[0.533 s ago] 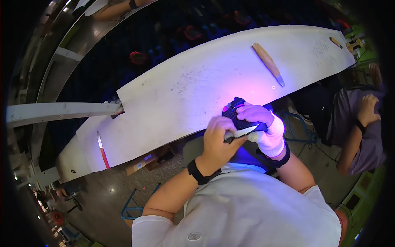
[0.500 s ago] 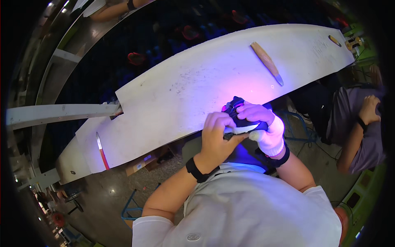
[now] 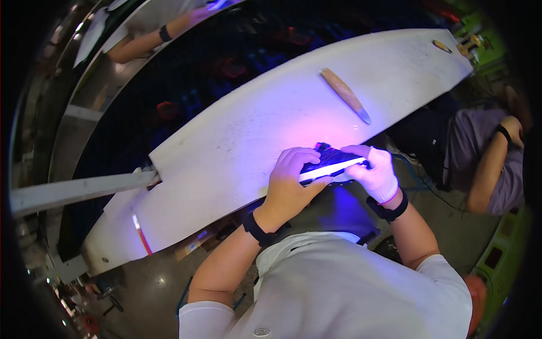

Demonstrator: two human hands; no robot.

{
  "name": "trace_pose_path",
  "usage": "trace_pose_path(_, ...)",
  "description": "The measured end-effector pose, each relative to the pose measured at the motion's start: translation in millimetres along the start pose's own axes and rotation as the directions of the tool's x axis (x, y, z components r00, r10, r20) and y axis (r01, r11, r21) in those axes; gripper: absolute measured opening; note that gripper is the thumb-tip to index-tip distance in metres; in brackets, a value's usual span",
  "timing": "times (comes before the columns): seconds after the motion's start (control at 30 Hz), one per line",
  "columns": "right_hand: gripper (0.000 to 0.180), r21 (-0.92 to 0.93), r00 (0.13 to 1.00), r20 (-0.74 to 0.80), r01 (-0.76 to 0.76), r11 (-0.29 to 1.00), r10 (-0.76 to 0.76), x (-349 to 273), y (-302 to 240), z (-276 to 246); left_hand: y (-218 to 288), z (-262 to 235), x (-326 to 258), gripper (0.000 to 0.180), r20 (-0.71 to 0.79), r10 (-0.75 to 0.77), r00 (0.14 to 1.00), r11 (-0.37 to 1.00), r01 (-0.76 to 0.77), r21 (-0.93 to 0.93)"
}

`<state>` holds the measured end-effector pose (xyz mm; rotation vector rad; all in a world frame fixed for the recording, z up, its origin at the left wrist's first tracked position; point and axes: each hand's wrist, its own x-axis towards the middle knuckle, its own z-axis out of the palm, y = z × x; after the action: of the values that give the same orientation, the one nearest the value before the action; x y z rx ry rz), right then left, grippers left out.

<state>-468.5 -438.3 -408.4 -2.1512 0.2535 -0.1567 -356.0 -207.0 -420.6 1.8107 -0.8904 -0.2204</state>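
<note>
Shoe [image 3: 333, 169] turned; left hand [image 3: 289, 179], right hand [image 3: 375, 171] grip holding it; roomy tabletop [image 3: 234, 161] beyond edge

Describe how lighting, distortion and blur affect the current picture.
Head view: violet light tints the left hand and gloved right hand, and the white edge of the held item glares; head view: fisheye distortion bows the pale tabletop; head view: the upper-left background looks smeared.
</note>
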Motion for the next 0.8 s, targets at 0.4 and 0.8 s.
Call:
trace_pose_path(0.4, 0.070, 0.395, 0.908, 0.003, 0.383, 0.835, -0.419, 79.9, -76.2, 68.0, 27.8, -105.5, 11.0, 0.074, 0.034, 0.103, 0.994, 0.977, -0.108, 0.186)
trace_pose_path(0.8, 0.025, 0.891, 0.986, 0.144, -0.092, 0.444, -0.084, 112.6, -87.3, 92.1, 25.7, -101.4, 18.7, 0.059, 0.066, -0.418, 0.906, 0.879, 0.385, 0.281)
